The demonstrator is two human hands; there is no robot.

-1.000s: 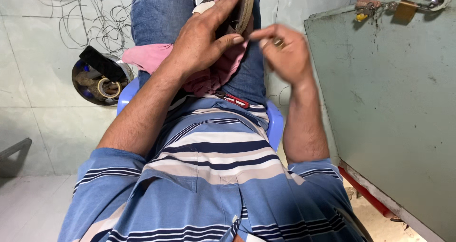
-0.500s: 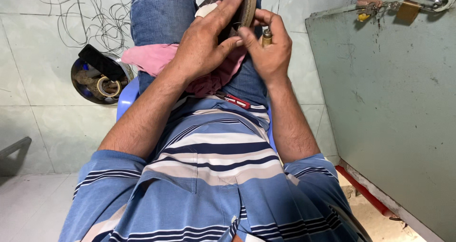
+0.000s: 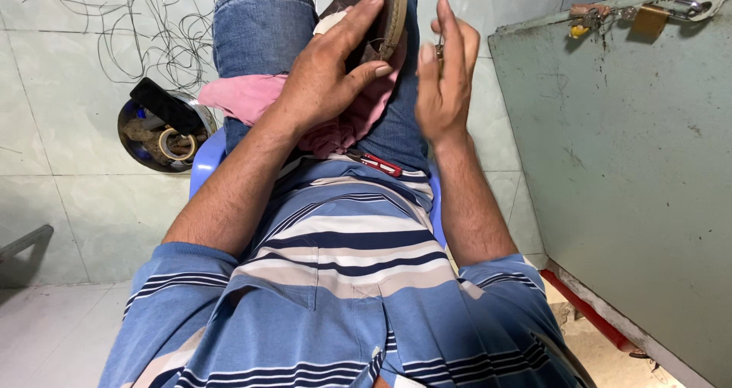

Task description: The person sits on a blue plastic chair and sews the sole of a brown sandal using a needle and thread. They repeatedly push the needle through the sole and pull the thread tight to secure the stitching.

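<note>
Gripping a brown sandal (image 3: 390,11) against the lap, left hand (image 3: 328,75) wraps it; right hand (image 3: 444,83) pinches something small just beside.

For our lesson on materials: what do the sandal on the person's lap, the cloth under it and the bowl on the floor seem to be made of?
Sandal: probably leather or rubber, matte brown, with a layered sole edge.
Pink cloth: soft woven fabric, judging by its rumpled folds.
Bowl: likely steel, with a shiny, reflective grey rim.
</note>
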